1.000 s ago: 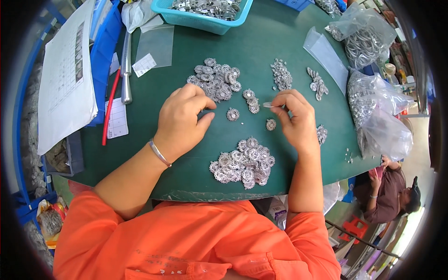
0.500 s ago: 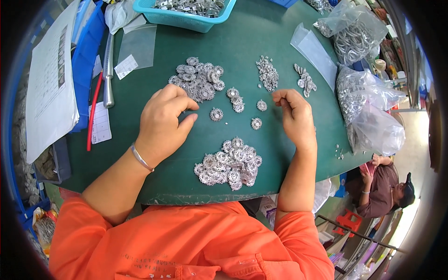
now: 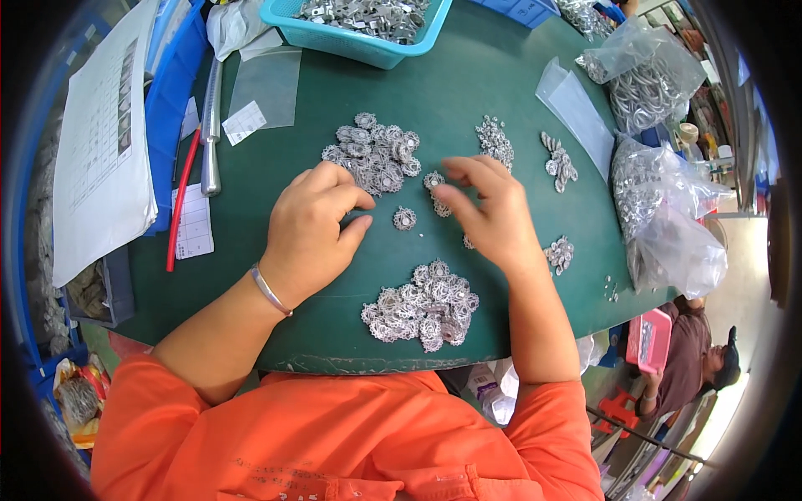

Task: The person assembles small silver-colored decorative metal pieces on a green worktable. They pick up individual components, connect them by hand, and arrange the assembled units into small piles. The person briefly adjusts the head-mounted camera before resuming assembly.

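My left hand (image 3: 311, 224) hovers low over the green table, fingers loosely curled and the thumb apart from the forefinger. It is beside a heap of silver filigree flower pieces (image 3: 378, 159). Nothing shows in it, though the inner fingers are hidden. My right hand (image 3: 494, 213) reaches in with thumb and forefinger apart, over a short row of similar flower pieces (image 3: 434, 182) that it partly covers. Between my hands one flower piece (image 3: 404, 219) lies alone. Closer to me is another heap of lacy metal pieces (image 3: 422, 305).
Small metal bits (image 3: 495, 142) and two small piles of oval pieces (image 3: 561, 163) lie to the right. A turquoise basket (image 3: 393, 52) of metal parts stands at the back. Plastic bags of metal parts (image 3: 660, 188) line the right edge. A co-worker (image 3: 693, 334) holds a pink basket.
My right hand has moved left, from beside the small bits to over the row of flower pieces, and its fingers have spread. My left hand stays by the far heap.
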{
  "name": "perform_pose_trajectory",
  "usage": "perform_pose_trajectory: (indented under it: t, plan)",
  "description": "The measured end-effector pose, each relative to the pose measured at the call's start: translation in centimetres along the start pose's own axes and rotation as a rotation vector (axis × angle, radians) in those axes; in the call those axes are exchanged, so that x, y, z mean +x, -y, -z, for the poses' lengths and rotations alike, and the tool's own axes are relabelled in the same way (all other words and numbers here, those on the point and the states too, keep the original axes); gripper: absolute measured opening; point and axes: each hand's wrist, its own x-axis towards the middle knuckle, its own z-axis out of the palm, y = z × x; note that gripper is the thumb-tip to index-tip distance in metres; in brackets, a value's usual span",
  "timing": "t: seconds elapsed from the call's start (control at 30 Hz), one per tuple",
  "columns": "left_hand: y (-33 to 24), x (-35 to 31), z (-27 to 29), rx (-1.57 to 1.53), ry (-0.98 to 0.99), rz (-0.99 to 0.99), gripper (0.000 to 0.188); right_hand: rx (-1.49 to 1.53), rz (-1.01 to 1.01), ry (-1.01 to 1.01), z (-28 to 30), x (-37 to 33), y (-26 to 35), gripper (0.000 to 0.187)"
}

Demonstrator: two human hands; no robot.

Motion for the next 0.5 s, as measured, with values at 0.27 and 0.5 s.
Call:
perform_pose_trajectory:
  t: [0.27, 0.5]
  plan:
    - [0.0, -0.1, -0.1, -0.041, -0.009, 0.017, 0.019, 0.051, -0.036, 0.056, 1.2, -0.5, 1.5, 0.024]
    - [0.5, 0.4, 0.5, -0.207, -0.248, -0.068, 0.018, 0.114, 0.016, 0.229, 0.8, -3.3, 2.6, 0.018]
